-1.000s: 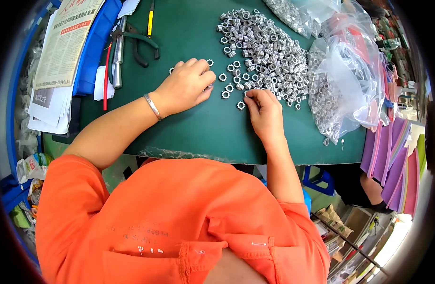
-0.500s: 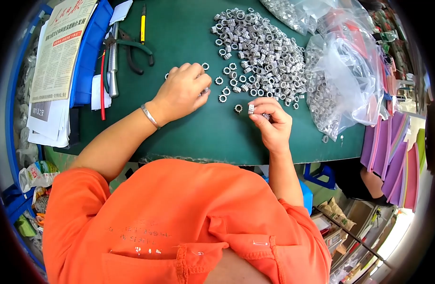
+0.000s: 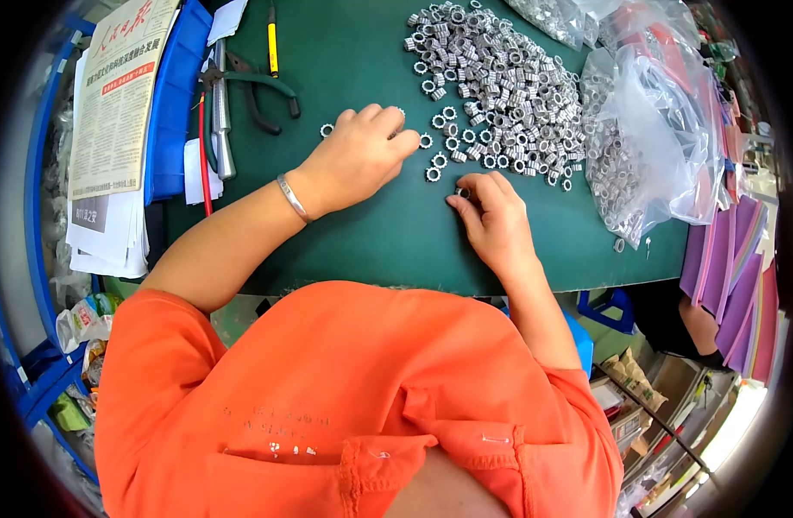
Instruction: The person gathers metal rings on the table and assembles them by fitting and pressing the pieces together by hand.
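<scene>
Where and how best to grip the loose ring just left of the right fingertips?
Probably pinch the ring by the left and right of its toothed rim, coming from the near side: it lies hole-up, and a second ring crowds its far side.

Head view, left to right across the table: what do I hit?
Newspaper → blue bin → yellow tool → left hand → pile of metal rings → clear plastic bag.

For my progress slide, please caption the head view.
Bare hands at work on a green tabletop, near a heap of silvery toothed rings.
</scene>
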Tool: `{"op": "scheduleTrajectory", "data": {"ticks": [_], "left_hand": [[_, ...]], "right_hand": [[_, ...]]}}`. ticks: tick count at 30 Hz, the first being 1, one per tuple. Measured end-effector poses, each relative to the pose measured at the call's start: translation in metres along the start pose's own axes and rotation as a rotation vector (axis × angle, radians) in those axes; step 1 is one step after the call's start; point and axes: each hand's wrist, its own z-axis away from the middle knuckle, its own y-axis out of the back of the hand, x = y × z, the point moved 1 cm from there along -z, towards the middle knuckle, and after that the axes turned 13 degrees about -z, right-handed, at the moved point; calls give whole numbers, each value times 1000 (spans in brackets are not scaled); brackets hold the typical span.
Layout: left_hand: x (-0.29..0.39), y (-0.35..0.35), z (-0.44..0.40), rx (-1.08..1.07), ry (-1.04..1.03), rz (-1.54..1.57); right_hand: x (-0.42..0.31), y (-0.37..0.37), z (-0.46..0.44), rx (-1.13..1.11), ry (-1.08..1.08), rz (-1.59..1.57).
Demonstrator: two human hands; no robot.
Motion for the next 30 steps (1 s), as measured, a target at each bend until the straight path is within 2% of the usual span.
{"op": "scheduleTrajectory", "data": {"ticks": [1,3,4,7,10,17,23,24,26,27,29,30], "left_hand": [[-1,-1,-1,0,0,1],[-2,-1,-1,76,25,39],[-4,-2,-2,74,25,41],[-7,-2,-9,156,71,166],[-12,-1,-11,194,126,200],[-14,-1,-13,249,165,175],[-17,-2,-15,240,252,162],[-19,-2,-15,276,303,186],[-25,-4,-15,346,400,240],[-25,-2,-17,345,399,240],[-29,3,-20,263,808,659],[-36,0,-21,324,848,686]], "right_hand": [[-1,1,-1,-4,-16,-42],[3,9,-2,27,-517,-710],[3,17,-4,8,-625,-1185],[12,21,-1,29,-718,-1535],[21,18,2,-37,-756,-1713],[25,14,4,-65,-825,-1898],[26,14,5,-98,-772,-1881],[22,14,4,-97,-770,-1881],[11,14,4,118,-826,-1720],[11,12,5,120,-826,-1721],[13,10,7,155,-785,-1632],[11,9,6,156,-784,-1633]]}}
